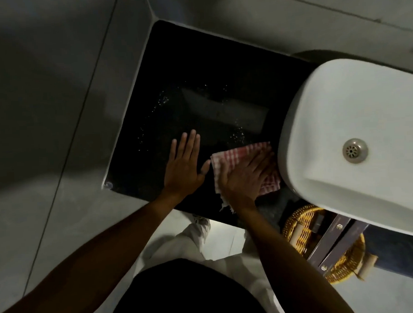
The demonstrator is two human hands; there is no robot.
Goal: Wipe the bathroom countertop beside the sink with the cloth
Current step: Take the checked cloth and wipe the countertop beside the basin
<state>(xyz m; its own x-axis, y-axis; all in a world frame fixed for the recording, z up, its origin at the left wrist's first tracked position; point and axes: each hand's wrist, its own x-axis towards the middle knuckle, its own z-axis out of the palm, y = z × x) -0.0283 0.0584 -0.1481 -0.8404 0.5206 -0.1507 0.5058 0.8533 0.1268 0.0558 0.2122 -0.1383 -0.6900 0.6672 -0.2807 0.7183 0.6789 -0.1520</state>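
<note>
the right hand [245, 176] covers the middle of the cloth [238, 155], the sink [336, 117] runs off the right edge and hides the desk [197, 74] beneath it, and the basket [298, 225] sits half behind a bracket.

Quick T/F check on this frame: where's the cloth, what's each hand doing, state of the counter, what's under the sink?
1. The right hand presses flat on the red-and-white checked cloth. True.
2. The left hand holds a corner of the cloth. False: it lies flat and open on the black countertop, apart from the cloth.
3. The cloth sits at the far left edge of the countertop. False: it lies against the white sink basin, at the counter's right side.
4. Water droplets show on the countertop beyond the hands. True.
5. A woven wicker basket sits below the basin. True.
</note>
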